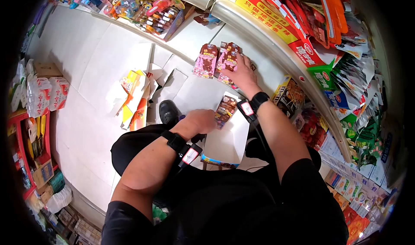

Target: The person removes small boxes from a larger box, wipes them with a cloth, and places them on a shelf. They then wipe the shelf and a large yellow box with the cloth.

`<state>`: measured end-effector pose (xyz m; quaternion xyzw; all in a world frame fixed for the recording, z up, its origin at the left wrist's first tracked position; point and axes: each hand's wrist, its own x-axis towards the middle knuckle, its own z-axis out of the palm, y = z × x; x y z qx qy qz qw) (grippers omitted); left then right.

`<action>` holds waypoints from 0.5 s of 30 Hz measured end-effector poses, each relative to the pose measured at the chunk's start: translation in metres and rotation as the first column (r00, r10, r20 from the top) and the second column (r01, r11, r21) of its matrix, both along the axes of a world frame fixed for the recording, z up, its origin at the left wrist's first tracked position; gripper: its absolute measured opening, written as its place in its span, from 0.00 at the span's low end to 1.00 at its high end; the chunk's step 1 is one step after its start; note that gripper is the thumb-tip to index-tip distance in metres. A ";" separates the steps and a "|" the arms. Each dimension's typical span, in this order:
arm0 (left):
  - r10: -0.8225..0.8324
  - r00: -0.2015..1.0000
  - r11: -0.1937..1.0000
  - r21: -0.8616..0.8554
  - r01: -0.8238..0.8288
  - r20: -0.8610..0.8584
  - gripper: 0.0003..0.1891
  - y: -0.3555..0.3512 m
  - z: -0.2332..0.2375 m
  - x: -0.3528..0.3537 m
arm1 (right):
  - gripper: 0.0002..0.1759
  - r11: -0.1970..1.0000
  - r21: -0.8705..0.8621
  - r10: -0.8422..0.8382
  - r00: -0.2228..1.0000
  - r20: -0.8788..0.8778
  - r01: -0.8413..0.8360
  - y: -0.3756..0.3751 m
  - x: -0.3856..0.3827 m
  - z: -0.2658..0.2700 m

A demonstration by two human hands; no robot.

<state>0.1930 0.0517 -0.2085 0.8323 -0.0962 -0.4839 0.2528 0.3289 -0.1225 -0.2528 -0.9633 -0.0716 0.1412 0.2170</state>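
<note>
My right hand (241, 74) rests on a pink and brown snack packet (228, 62), its thumb and fingers spread over the packet's right side. Another pink and brown packet (205, 61) lies just left of it on the white shelf surface. Below, my left hand (202, 121) is at the left edge of an open white box (225, 145), beside brown packets (226, 108) standing in the box's far end. Its fingertips are hidden, so its hold cannot be made out. The near part of the box shows its bare white inside.
Torn yellow and white cardboard (137, 100) lies on the floor at left, near my shoe (168, 112). Shelves of bagged snacks (346, 85) line the right side. Colourful toys and sweets (147, 9) fill the upper-left shelf. A red rack (26, 150) stands far left.
</note>
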 end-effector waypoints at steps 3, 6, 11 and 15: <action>0.009 1.000 1.000 0.009 -0.009 -0.008 0.22 0.000 0.003 0.003 | 0.54 0.996 -0.072 -0.059 0.998 -0.004 0.059 0.023 0.006 0.002; 0.006 1.000 1.000 -0.012 -0.006 0.016 0.23 0.000 0.007 0.004 | 0.57 0.988 -0.128 -0.102 0.991 -0.090 0.090 0.030 0.011 0.005; 0.028 0.999 0.999 -0.022 -0.028 0.023 0.23 0.000 -0.001 0.005 | 0.54 0.993 0.001 -0.120 0.988 -0.102 0.120 0.012 0.016 -0.002; 0.017 0.999 0.999 -0.032 -0.016 0.029 0.23 0.003 0.009 0.007 | 0.44 0.656 0.716 -0.033 0.956 -0.291 0.240 -0.029 0.016 0.010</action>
